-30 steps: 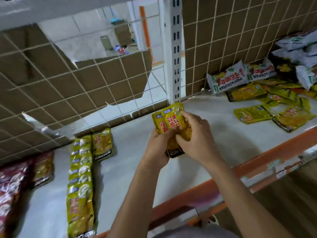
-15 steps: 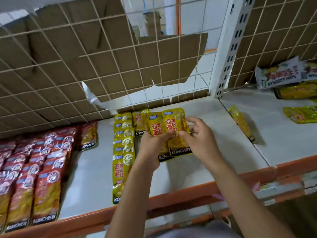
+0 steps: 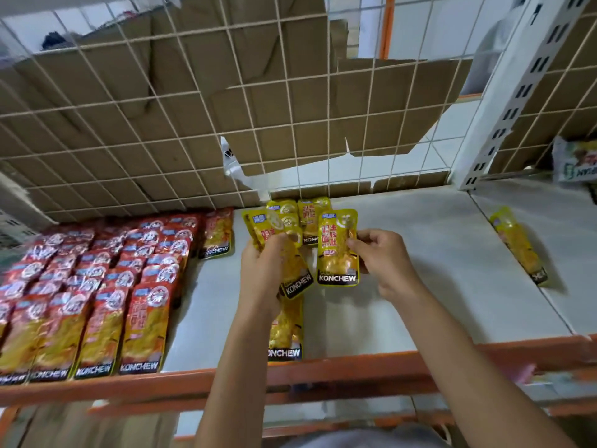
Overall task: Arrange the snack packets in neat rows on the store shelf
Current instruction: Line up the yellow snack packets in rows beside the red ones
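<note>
Nearest the person, along the orange metal front rail (image 3: 355,363) of the pale store shelf (image 3: 420,270), a front-to-back row of yellow packets (image 3: 286,331) is laid, mostly hidden by the left forearm. Above it the left hand (image 3: 263,273) has its grip clenched round the fanned yellow packets (image 3: 292,270), at least two, tilted leftward. Just beside it the right hand (image 3: 384,260) pinches a single yellow foil snack packet (image 3: 337,250) by its right edge. Its long axis runs front to back, printed KONCHEW end toward the person. The bare strip right of the laid row lies directly under this packet. In judgement the right hand is the nearer for setting it down there, in line with the rear yellow packet (image 3: 311,218) at the back. Red foil packets (image 3: 97,286) fill neat rows to the left. One stray yellow packet (image 3: 520,250) lies aslant, well apart to the right. Behind stands the white wire grid (image 3: 161,124) backed with cardboard. Half a second earlier both hands held the packets together as one overlapping fan; now one is drawn clear.
</note>
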